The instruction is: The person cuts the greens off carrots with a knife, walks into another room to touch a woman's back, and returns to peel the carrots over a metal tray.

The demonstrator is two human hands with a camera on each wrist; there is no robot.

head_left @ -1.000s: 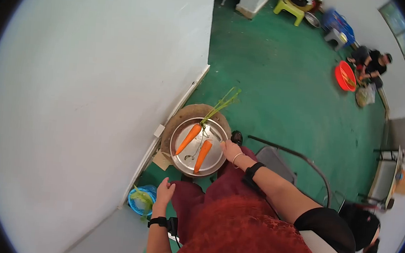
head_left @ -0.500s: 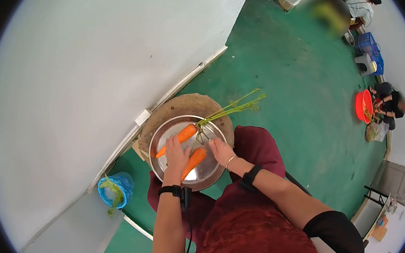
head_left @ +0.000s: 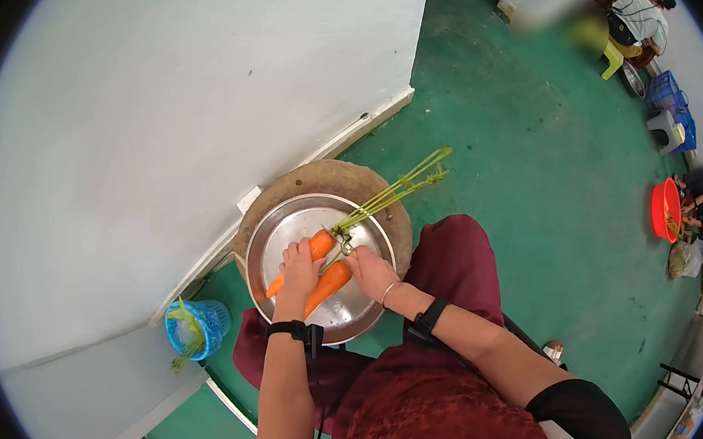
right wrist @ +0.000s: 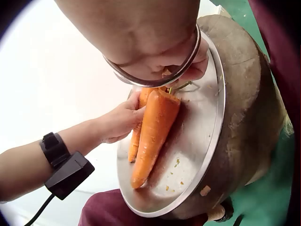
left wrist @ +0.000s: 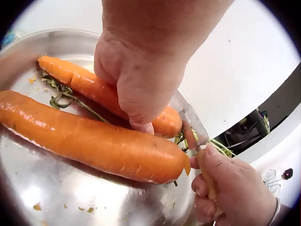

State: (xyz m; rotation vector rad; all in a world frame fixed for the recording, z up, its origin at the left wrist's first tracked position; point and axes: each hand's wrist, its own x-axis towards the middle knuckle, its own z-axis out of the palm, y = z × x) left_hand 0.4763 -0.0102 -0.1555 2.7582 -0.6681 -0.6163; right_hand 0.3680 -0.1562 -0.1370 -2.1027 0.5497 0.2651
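A round metal basin (head_left: 260, 228) holds two carrots. My left hand (head_left: 299, 272) grips the one on the wall side (left wrist: 75, 77), its fingers over the top and the thumb down between the two. Green stalks (head_left: 396, 192) reach out from that carrot's thick end over the rim. Beside it lies the second, thicker carrot (left wrist: 94, 141), its blunt end towards my right hand (head_left: 372, 273). That hand grips the tan handle of a small knife (left wrist: 209, 181) close to the thick ends of both carrots; the blade is mostly hidden. A limp green sprig (left wrist: 61, 89) lies under the carrots.
The basin stands on a round wooden block (head_left: 300, 180) by a white wall (head_left: 193, 122). A blue basket (head_left: 208, 324) with greens sits on the floor at left. Far right, a person sits by a red tub (head_left: 666, 210). My knees flank the basin.
My left hand came from beside the basin onto the wall-side carrot and grips it. The right hand moved from the rim inwards to the carrots' thick ends. The head view has shifted.
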